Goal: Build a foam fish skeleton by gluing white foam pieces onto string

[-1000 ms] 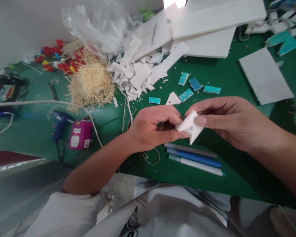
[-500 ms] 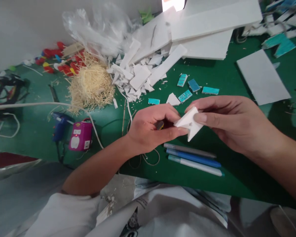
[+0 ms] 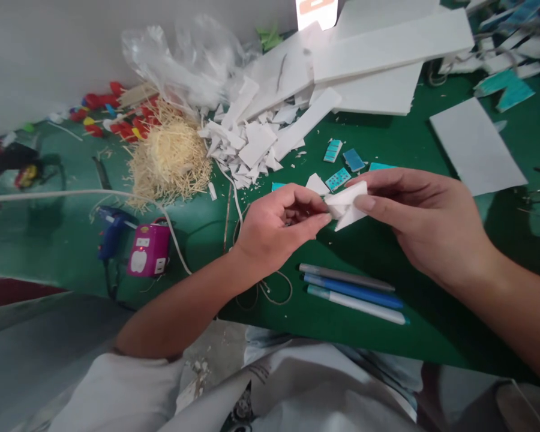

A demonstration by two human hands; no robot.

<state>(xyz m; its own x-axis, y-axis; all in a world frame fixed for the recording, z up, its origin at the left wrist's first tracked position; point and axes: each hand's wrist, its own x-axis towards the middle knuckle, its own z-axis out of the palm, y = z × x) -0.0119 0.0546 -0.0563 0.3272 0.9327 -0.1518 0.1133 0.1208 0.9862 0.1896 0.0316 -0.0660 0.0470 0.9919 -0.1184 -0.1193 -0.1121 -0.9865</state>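
Both of my hands meet over the green table (image 3: 409, 150) on a small white foam piece (image 3: 347, 206) with angled faces. My left hand (image 3: 276, 228) pinches its left end between thumb and forefinger, with the other fingers curled; something small and dark sits inside the palm. My right hand (image 3: 416, 219) grips the piece's right side, thumb on top. The piece is held in the air above three pens (image 3: 353, 290) that lie side by side near the front edge.
A heap of white foam scraps (image 3: 252, 141) and large foam boards (image 3: 378, 54) lie at the back, beside a straw pile (image 3: 171, 159). Small teal tiles (image 3: 342, 162), a white sheet (image 3: 474, 147), a blue glue gun (image 3: 110, 231), a pink power strip (image 3: 148, 249) and cables surround the hands.
Both hands have lifted the foam piece slightly up and away, and turned it so it lies flatter. My left fingers now close more tightly over the dark thing in the palm.
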